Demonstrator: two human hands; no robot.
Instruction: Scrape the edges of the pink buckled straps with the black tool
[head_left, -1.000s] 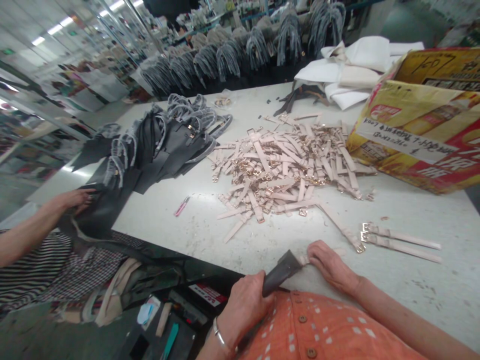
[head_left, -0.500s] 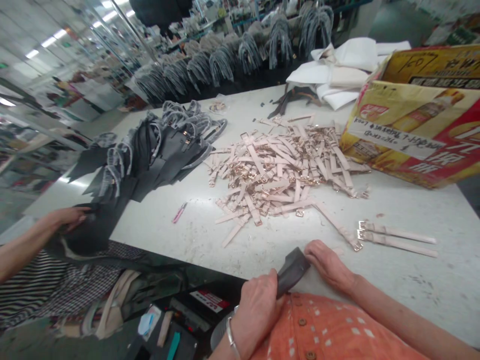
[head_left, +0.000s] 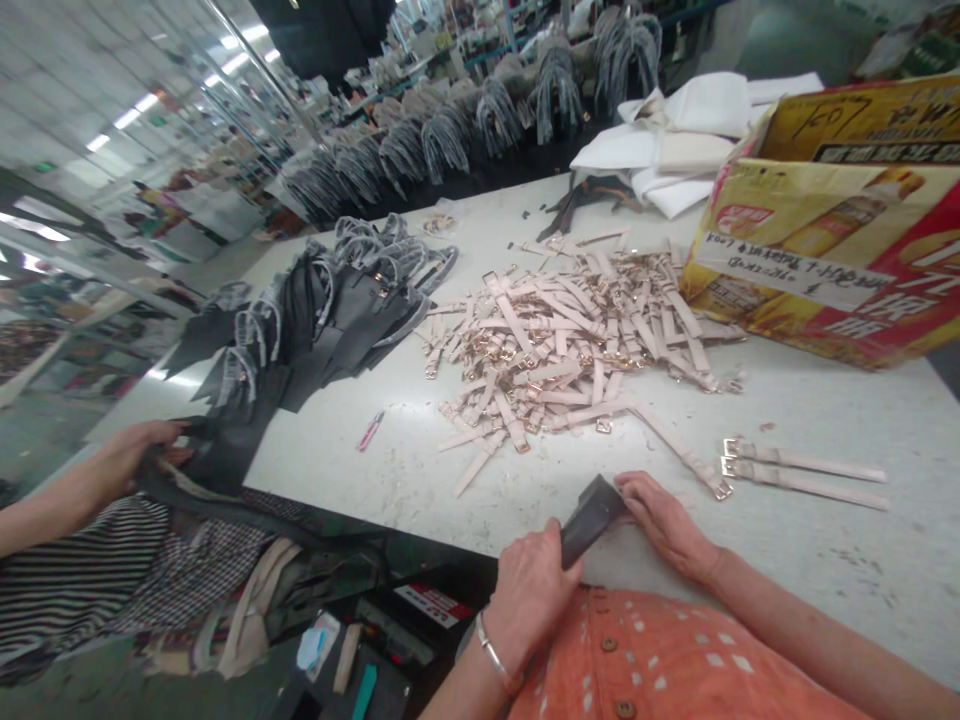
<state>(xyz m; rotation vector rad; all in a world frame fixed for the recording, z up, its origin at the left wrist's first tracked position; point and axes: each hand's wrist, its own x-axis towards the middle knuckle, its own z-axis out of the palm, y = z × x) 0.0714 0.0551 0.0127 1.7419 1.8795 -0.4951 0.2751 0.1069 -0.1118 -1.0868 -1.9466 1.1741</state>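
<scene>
On the worktop (head_left: 420,470), left: black pieces (head_left: 341,335) in a heap.
Left hand (head_left: 536,580): grip closed around the dark strip (head_left: 589,520).
Dark strip: between the hands, above the front edge; long axis slanting, far end pointing away and rightward.
Right hand (head_left: 667,525): fingers bent beside that end; cannot tell whether pinching anything.
Two pale straps (head_left: 817,476): parallel, buckles leftward.

Head cam, worn by you: looks fwd & down over your orange shirt (head_left: 637,650). Your L hand (head_left: 534,590) & R hand (head_left: 670,528) close, btm ctr; table (head_left: 420,480) mid-dist.; ceiling lights (head_left: 136,111) far off, top L of frame.
</scene>
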